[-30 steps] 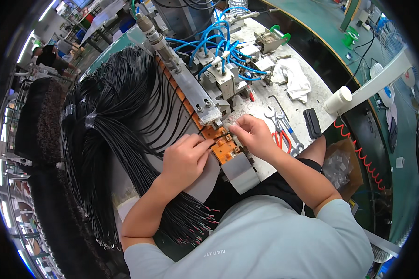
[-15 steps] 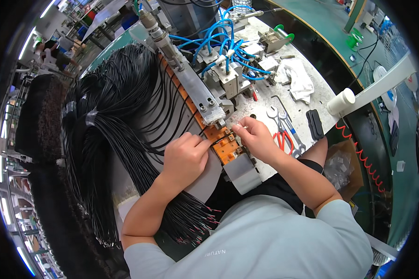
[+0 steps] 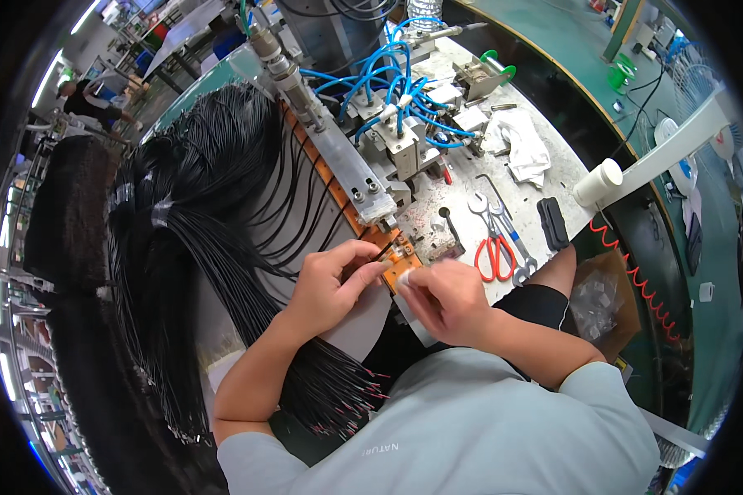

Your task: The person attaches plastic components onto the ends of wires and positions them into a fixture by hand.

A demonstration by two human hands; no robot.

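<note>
My left hand (image 3: 336,285) is closed in a pinch at the left edge of an orange fixture block (image 3: 402,266). A short stretch of black cable (image 3: 385,250) shows at its fingertips. Over the near end of the fixture, my right hand (image 3: 452,301) has its fingers curled together. It is smeared by motion, and whatever is at its fingertips cannot be made out. Several black cables (image 3: 305,216) run across to the orange rail (image 3: 330,177). Left of them lies a large bundle of black cables (image 3: 231,280) with red and white wire ends.
A metal press arm (image 3: 338,157) and blue air tubes (image 3: 400,78) stand beyond the hands. To the right lie red-handled scissors (image 3: 496,262), wrenches (image 3: 504,219), a black case (image 3: 553,223) and a white cloth (image 3: 527,153). A carton (image 3: 627,309) holds plastic bags.
My right hand has moved from the fixture's right side toward me, over its near end. My left hand has shifted slightly right, its fingertips now at the block.
</note>
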